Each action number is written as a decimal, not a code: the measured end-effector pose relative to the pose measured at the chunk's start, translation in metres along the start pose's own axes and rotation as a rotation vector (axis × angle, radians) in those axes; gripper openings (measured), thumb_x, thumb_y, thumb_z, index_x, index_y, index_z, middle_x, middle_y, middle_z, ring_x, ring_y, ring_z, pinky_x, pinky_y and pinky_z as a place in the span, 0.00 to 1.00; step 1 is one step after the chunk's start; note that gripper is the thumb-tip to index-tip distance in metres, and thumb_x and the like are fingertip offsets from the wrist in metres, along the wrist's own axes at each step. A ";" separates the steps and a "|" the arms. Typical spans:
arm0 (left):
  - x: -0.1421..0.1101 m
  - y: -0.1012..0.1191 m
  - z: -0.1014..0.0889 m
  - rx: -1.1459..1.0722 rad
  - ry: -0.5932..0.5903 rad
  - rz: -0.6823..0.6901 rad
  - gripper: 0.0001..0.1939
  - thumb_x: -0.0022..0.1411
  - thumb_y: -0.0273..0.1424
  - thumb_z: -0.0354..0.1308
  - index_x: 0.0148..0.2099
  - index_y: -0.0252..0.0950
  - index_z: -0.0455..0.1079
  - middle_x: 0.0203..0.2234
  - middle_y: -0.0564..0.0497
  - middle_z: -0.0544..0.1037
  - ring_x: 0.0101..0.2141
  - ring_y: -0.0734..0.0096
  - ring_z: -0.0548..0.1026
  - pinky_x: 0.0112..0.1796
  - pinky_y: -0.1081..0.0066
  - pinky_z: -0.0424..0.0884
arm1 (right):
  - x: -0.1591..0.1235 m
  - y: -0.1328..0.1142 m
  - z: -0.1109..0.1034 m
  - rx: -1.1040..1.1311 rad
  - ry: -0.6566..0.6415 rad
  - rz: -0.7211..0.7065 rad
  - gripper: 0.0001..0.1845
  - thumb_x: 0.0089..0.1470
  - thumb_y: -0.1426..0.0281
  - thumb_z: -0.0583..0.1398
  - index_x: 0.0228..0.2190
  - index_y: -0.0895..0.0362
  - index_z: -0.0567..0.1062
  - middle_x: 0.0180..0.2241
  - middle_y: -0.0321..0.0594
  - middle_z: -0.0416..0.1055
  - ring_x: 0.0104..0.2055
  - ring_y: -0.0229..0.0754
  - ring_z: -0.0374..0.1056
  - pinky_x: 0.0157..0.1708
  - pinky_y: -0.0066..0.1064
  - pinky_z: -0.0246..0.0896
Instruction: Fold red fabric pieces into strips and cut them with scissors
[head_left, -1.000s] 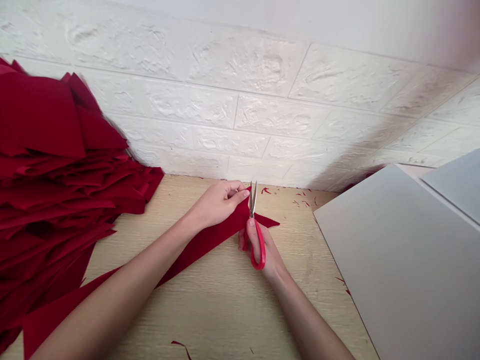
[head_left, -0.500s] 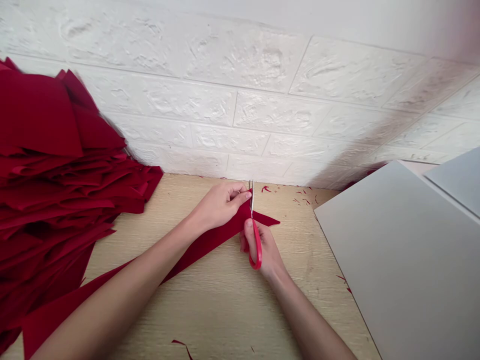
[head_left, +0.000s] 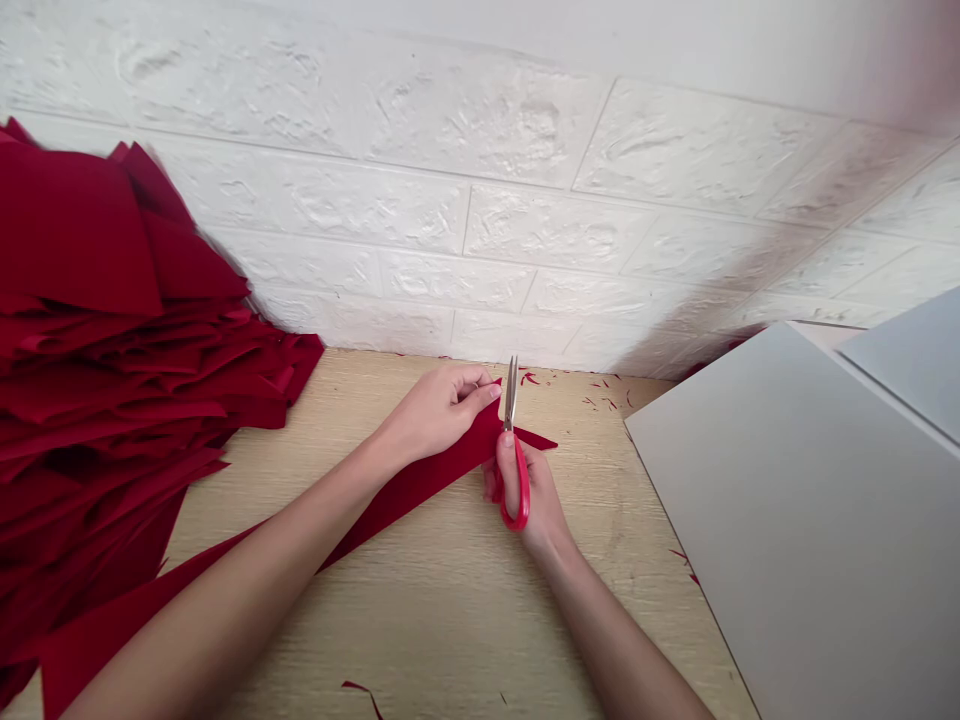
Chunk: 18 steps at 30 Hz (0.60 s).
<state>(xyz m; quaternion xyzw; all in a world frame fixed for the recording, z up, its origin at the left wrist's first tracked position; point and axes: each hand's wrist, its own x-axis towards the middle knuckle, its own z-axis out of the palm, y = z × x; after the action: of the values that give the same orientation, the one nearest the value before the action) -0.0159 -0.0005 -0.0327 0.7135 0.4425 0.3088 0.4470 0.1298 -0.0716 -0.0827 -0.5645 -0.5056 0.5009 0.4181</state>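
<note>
My left hand pinches the end of a long strip of red felt near the table's back edge. My right hand grips a pair of red-handled scissors just beside it. The steel blades point up and away from me, nearly closed, and stand at the felt's edge. The strip runs down to the lower left, passing beneath my left forearm. Part of the felt is hidden by my fingers.
A large heap of cut red felt fills the left side. The light wooden table meets a white brick-textured wall at the back. Small red snippets lie on the wood. A grey board covers the right side.
The scissor blades, spread a second ago, closed half a second ago and now stand slightly parted and more upright. Both hands stay in nearly the same place on the felt.
</note>
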 end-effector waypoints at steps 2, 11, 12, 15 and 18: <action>0.000 0.001 -0.001 -0.015 0.008 0.007 0.17 0.67 0.41 0.50 0.28 0.36 0.61 0.22 0.59 0.58 0.24 0.77 0.57 0.28 0.73 0.54 | 0.000 -0.001 0.000 -0.017 0.009 -0.043 0.35 0.56 0.36 0.49 0.20 0.53 0.63 0.16 0.34 0.62 0.19 0.37 0.57 0.20 0.30 0.53; 0.000 0.005 -0.003 -0.147 0.012 0.059 0.15 0.67 0.44 0.51 0.38 0.37 0.68 0.23 0.58 0.67 0.24 0.77 0.61 0.30 0.74 0.58 | 0.000 -0.002 -0.002 -0.034 -0.002 -0.121 0.32 0.59 0.39 0.49 0.20 0.52 0.61 0.18 0.34 0.60 0.23 0.39 0.57 0.24 0.31 0.53; 0.000 0.005 -0.003 -0.150 0.015 0.065 0.16 0.67 0.44 0.51 0.38 0.36 0.68 0.23 0.58 0.68 0.24 0.77 0.62 0.30 0.74 0.58 | 0.000 -0.001 -0.003 -0.029 0.005 -0.134 0.32 0.59 0.40 0.49 0.21 0.52 0.61 0.19 0.34 0.60 0.24 0.39 0.57 0.24 0.31 0.53; -0.001 0.007 -0.004 -0.150 0.022 0.082 0.15 0.68 0.43 0.51 0.37 0.36 0.68 0.25 0.57 0.69 0.26 0.76 0.64 0.32 0.73 0.61 | 0.001 -0.001 -0.005 -0.016 0.020 -0.170 0.31 0.60 0.41 0.49 0.21 0.52 0.62 0.20 0.34 0.61 0.25 0.39 0.58 0.25 0.31 0.53; -0.002 0.010 -0.003 -0.134 0.025 0.100 0.16 0.68 0.42 0.50 0.36 0.36 0.68 0.26 0.57 0.70 0.28 0.76 0.66 0.33 0.74 0.62 | 0.001 -0.005 -0.007 -0.019 0.020 -0.202 0.31 0.62 0.42 0.48 0.21 0.53 0.62 0.20 0.34 0.61 0.25 0.39 0.58 0.27 0.32 0.53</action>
<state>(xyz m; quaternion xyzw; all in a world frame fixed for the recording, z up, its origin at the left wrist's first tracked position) -0.0159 -0.0032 -0.0219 0.6991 0.3903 0.3685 0.4723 0.1358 -0.0698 -0.0772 -0.5195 -0.5605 0.4459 0.4661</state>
